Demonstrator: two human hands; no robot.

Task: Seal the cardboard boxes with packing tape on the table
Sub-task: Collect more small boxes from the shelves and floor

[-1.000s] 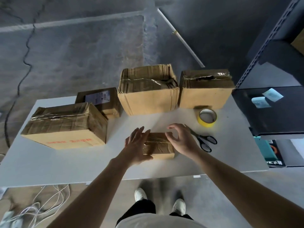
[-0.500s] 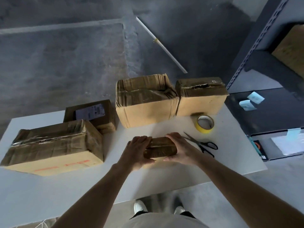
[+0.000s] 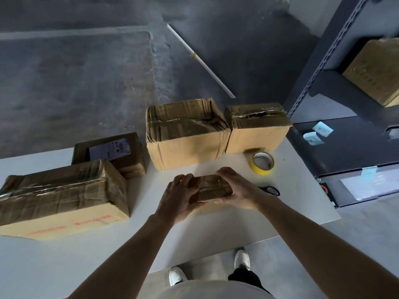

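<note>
One white table (image 3: 90,262), bearing every item below.

One small cardboard box (image 3: 212,187), its top glossy with clear tape. It sits near the table's middle, toward the front edge, and is held at both ends.

One left hand (image 3: 180,196): fingers together and curled over the small box's left end, thumb on the near side.

One right hand (image 3: 239,188): fingers together and wrapped over the right end, thumb along the near face.

One yellow tape roll (image 3: 262,164), lying flat beyond the right hand, apart from the small box and near the rear right box.

One pair of black-handled scissors (image 3: 269,190), only the handles showing past the right wrist.

One large taped box (image 3: 62,195) at the left, with red print on its near face.

One dark labelled box (image 3: 112,152) just behind the large one, touching it.

Two taller taped boxes at the rear, side by side and touching: the centre box (image 3: 185,134) and the rear right box (image 3: 257,128).

One dark metal shelving unit (image 3: 323,67), to the right of the table.
</note>
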